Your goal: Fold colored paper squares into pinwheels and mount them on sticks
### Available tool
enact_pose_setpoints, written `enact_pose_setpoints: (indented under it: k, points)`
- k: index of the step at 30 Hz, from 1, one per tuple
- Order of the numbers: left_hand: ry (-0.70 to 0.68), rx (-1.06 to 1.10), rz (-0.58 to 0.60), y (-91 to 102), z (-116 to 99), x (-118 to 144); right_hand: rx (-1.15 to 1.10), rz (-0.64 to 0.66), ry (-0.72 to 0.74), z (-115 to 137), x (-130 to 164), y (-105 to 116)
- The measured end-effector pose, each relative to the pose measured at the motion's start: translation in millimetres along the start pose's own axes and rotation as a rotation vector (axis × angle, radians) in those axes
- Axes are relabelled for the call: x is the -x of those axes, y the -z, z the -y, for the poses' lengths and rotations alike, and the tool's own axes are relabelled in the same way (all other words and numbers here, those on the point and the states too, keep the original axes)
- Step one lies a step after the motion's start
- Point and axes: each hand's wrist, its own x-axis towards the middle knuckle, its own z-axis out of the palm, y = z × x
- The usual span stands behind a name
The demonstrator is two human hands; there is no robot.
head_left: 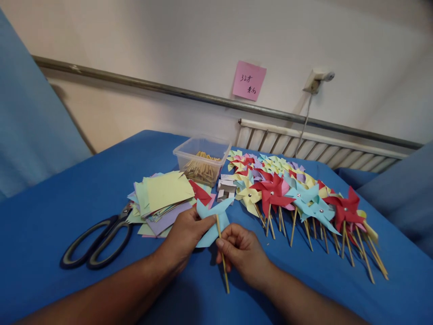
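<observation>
Between my hands is a light blue paper pinwheel [221, 210] with a thin wooden stick [222, 253] lying across its near side. My left hand [189, 230] grips the pinwheel from the left, its thumb reaching over the paper to the stick's upper end. Lower down, my right hand [241, 253] pinches the stick between thumb and fingers. The pinwheel is held above the blue tabletop, and part of its left blade is hidden behind my left hand. Whether a pin joins stick and paper cannot be seen.
Large scissors [101, 237] lie at left beside piled coloured paper squares [169, 192]. Behind stand a clear plastic box [189, 158] of sticks and a small open carton [226, 189]. Many-coloured pinwheels [301, 194] cover the right. A wall, rail [162, 88] and radiator [280, 141] bound the far side.
</observation>
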Motion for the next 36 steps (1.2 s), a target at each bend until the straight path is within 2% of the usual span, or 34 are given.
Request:
enact_pose_setpoints:
  k: [28, 33, 36]
  points:
    - [0.033, 0.052, -0.007, -0.4, -4.2, 0.8, -0.003, 0.011, -0.097, 8.1, -5.0, 3.9]
    - [0.040, 0.051, 0.012, -0.2, -3.4, 0.4, 0.001, 0.005, -0.089, 6.6, -4.8, 3.5]
    - [0.036, 0.056, 0.008, 0.1, -3.3, 0.6, 0.046, -0.021, -0.035, 5.6, -2.7, 2.6]
